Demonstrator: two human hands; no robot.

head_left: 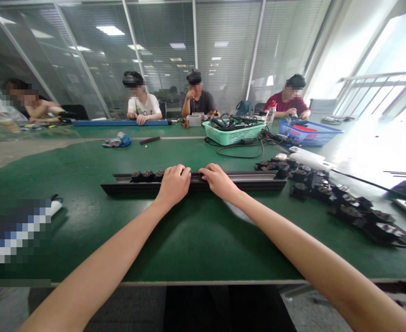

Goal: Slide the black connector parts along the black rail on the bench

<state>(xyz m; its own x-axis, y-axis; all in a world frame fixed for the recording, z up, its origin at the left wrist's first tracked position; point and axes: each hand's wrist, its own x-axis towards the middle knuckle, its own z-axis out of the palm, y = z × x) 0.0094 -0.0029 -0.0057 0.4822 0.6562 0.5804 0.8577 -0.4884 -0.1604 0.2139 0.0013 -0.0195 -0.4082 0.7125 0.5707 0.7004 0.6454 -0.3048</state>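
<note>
Bending over the black rail (196, 186) mid-frame, on the green desk (189, 249), the left hand (176, 181) and right hand (217, 180) were just apart; whether either gripped anything, I could not tell. Three black parts (148, 175) sat in the rail, left of the left hand. A black pile (348, 212) lay at frame right. Beyond, a green basket (228, 136) of cables (223, 122) stood upper right of centre; people (199, 103) sat along the top.
</note>
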